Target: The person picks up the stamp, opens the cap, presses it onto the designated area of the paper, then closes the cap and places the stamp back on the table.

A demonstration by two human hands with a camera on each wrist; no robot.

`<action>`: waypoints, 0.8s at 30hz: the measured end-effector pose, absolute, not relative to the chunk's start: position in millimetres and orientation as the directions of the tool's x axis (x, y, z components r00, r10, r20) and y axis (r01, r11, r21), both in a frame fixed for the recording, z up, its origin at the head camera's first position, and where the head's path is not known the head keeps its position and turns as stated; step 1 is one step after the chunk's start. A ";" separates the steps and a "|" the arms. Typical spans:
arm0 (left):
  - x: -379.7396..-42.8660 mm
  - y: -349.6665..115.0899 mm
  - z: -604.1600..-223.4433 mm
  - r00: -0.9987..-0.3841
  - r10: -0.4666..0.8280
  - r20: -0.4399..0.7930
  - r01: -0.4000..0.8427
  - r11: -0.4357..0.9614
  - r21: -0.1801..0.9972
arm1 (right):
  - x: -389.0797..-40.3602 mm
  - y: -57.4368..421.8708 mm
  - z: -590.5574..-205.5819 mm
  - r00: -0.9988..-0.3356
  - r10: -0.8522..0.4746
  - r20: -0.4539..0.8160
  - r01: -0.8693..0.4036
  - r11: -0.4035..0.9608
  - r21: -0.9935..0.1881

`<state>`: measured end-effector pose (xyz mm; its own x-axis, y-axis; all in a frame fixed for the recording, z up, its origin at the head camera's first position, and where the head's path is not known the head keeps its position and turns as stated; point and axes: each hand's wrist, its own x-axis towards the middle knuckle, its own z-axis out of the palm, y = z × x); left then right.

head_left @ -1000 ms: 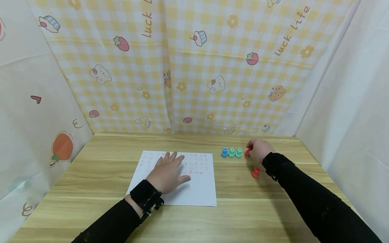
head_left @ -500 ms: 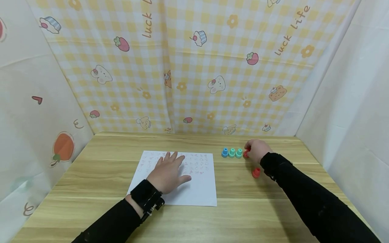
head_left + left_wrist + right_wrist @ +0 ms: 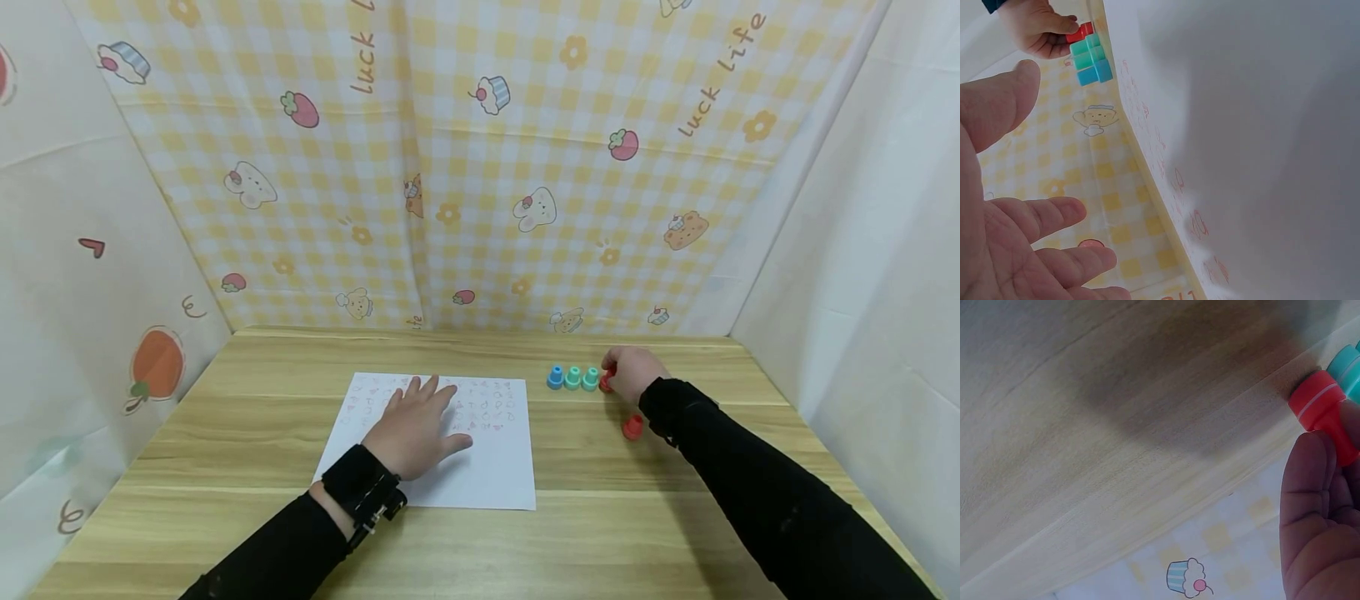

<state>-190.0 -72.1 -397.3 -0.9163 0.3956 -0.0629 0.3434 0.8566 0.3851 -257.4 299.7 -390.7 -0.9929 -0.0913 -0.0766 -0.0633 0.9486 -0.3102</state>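
Observation:
My right hand (image 3: 636, 372) pinches a red stamp (image 3: 1325, 411) between thumb and fingers, at the right end of a short row. In the right wrist view this stamp's wide base is down at the wooden table, right beside a green stamp (image 3: 1349, 370). The row also holds another green stamp (image 3: 573, 378) and a blue stamp (image 3: 555, 377) at its left end. A second red stamp (image 3: 633, 427) stands nearer, below my right wrist. My left hand (image 3: 411, 429), fingers spread, is over a white sheet of paper (image 3: 487, 475) with rows of small red marks, partly covering them.
The wooden table (image 3: 225, 467) reaches back to a yellow checked cloth (image 3: 480, 250) hanging along its rear edge. White cloths hang at the left (image 3: 90, 333) and right (image 3: 862, 292) sides.
My right hand has slid the red stamp a little to the left, up close to the green stamps. The left hand has kept its place over the paper.

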 end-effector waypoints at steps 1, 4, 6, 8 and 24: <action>-189.9 -72.1 -397.5 -0.916 0.397 -0.063 0.344 0.856 0.385 | -258.1 300.0 -391.6 -0.993 -0.091 -0.077 -0.063 0.949 -0.310; -189.8 -72.2 -397.4 -0.915 0.398 -0.063 0.346 0.856 0.384 | -258.6 300.9 -392.4 -0.992 -0.097 -0.075 -0.069 0.948 -0.310; -189.7 -72.3 -397.1 -0.915 0.400 -0.062 0.348 0.856 0.383 | -258.9 301.4 -393.2 -0.992 -0.097 -0.076 -0.069 0.948 -0.310; -189.6 -72.4 -396.7 -0.914 0.401 -0.060 0.350 0.855 0.382 | -258.6 301.0 -393.0 -0.992 -0.098 -0.077 -0.070 0.949 -0.306; -189.6 -72.3 -395.6 -0.914 0.400 -0.065 0.346 0.855 0.386 | -245.9 307.3 -377.8 -0.990 -0.042 -0.133 0.009 0.933 -0.360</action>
<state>-189.6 -72.3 -395.6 -0.9143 0.3998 -0.0655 0.3463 0.8551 0.3857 -245.9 307.3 -377.8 -0.9903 -0.0417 -0.1329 0.0090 0.9331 -0.3596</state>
